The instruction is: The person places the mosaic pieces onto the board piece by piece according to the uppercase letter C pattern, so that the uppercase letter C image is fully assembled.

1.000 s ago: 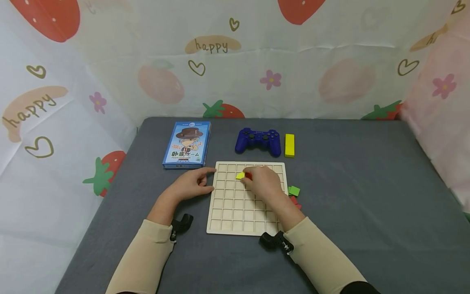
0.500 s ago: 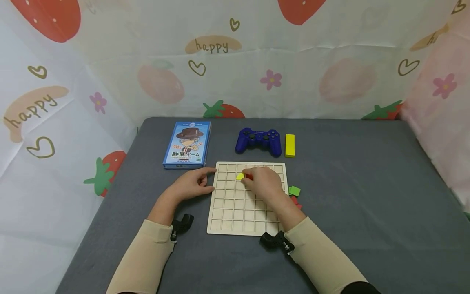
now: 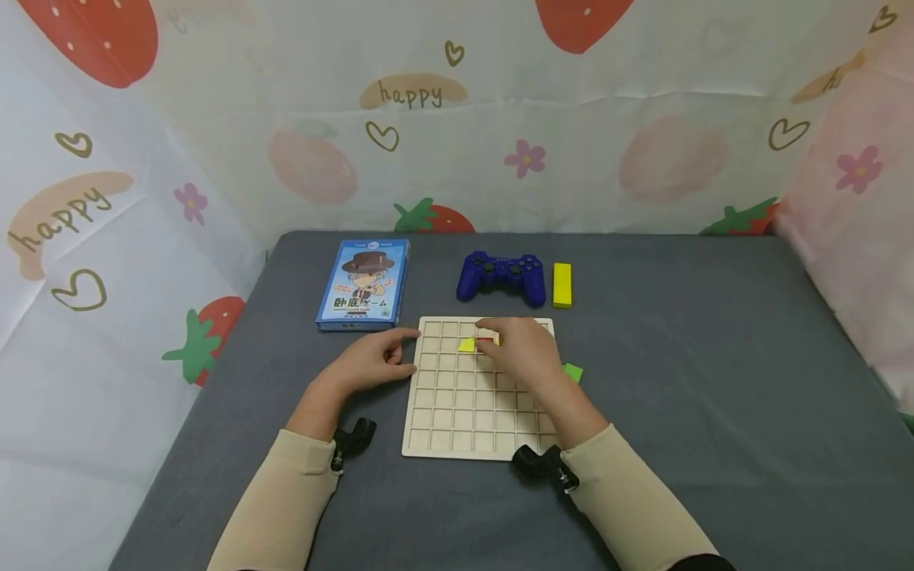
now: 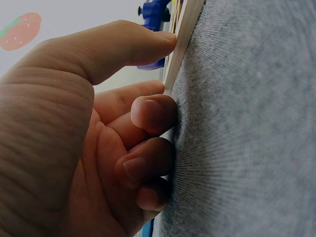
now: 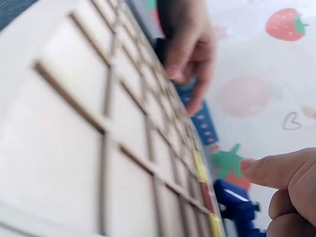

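A pale wooden grid board (image 3: 453,396) lies flat on the grey cloth. My left hand (image 3: 367,361) touches its left edge with thumb and index finger. In the left wrist view, the other fingers (image 4: 153,112) curl loosely near the cloth. A yellow tile (image 3: 466,345) sits in the board's second row from the back. Beside it lies a red tile (image 5: 208,196), with another yellow tile (image 5: 215,225) past that. Over these tiles hovers my right hand (image 3: 527,349), thumb and index finger apart with nothing between them.
Just right of the board lies a green tile (image 3: 574,373), partly covered by the right forearm. Behind the board are a blue game controller (image 3: 501,277) and a yellow block (image 3: 562,285). A blue card-game box (image 3: 364,285) stands at the back left.
My right hand has let go of the red tile and shifted slightly right, thumb and index finger spreading. The red tile now shows on the board. My left hand keeps its place.
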The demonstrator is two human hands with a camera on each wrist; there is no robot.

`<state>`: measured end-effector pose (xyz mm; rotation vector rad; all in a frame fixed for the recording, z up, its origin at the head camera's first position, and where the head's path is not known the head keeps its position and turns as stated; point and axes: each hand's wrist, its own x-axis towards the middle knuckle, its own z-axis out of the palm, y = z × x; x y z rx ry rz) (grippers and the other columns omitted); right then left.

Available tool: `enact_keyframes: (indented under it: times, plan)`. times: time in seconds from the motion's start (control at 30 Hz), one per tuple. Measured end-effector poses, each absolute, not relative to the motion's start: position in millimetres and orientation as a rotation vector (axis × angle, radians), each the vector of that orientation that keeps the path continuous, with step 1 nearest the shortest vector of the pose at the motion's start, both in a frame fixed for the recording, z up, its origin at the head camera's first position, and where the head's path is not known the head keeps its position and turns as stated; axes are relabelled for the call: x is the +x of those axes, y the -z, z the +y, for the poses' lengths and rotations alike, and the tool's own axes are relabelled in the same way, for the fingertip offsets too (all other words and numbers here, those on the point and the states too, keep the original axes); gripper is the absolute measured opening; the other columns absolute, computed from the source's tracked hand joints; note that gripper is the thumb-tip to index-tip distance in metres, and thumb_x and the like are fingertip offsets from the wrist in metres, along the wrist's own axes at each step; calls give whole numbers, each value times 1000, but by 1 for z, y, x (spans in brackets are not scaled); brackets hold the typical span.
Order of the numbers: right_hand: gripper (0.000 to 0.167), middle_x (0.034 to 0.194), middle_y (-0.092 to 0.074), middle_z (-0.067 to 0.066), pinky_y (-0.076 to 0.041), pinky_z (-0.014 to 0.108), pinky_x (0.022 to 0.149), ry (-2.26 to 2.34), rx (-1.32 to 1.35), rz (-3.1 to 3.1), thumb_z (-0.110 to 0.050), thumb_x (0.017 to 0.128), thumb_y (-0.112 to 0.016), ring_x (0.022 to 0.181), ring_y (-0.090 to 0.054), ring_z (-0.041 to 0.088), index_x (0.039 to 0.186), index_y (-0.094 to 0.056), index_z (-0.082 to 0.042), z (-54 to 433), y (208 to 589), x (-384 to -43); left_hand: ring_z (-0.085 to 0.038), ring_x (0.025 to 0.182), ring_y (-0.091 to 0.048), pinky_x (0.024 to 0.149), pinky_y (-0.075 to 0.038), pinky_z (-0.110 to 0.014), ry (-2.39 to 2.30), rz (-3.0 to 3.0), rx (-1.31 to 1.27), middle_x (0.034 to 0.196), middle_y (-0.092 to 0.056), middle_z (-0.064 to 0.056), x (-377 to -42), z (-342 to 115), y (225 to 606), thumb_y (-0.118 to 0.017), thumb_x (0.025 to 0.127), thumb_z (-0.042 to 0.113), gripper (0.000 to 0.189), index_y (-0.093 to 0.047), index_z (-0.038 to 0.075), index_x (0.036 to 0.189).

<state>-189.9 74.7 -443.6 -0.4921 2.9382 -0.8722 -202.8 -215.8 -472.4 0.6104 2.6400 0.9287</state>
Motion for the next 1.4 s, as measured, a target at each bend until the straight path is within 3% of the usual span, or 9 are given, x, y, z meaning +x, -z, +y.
enact_keyframes:
  times: [0.07, 0.17, 0.93, 1.4]
  plan:
    - [36, 61, -55, -1, -29, 30, 45, 928, -481, 2928, -31, 98, -71, 48, -41, 14, 132, -73, -20, 79, 436, -188, -13, 60, -45, 66, -39, -34, -931, 2639, 609, 69, -50, 3, -202, -216, 472, -75, 93, 27, 59, -56, 10, 146]
    - [35, 59, -51, -3, -29, 30, 46, 975, -476, 2934, -32, 99, -70, 48, -39, 14, 132, -72, -21, 86, 425, -186, -14, 61, -44, 66, -39, -34, -939, 2637, 608, 69, -50, 3, -201, -216, 472, -75, 93, 26, 59, -56, 9, 146]
    - [41, 64, -46, 1, -35, 37, 59, 1195, -388, 2987, -29, 99, -72, 59, -43, 21, 137, -69, -14, 135, 376, -173, -14, 61, -44, 66, -38, -34, -957, 2633, 611, 69, -50, 2, -200, -218, 473, -75, 94, 26, 59, -55, 9, 147]
    - [36, 66, -33, 1, -33, 40, 61, 1299, -217, 2924, -29, 99, -72, 56, -34, 22, 130, -68, -11, 178, 366, -169, -14, 61, -44, 66, -38, -34, -950, 2633, 610, 69, -50, 2, -201, -215, 471, -75, 93, 26, 59, -56, 8, 146]
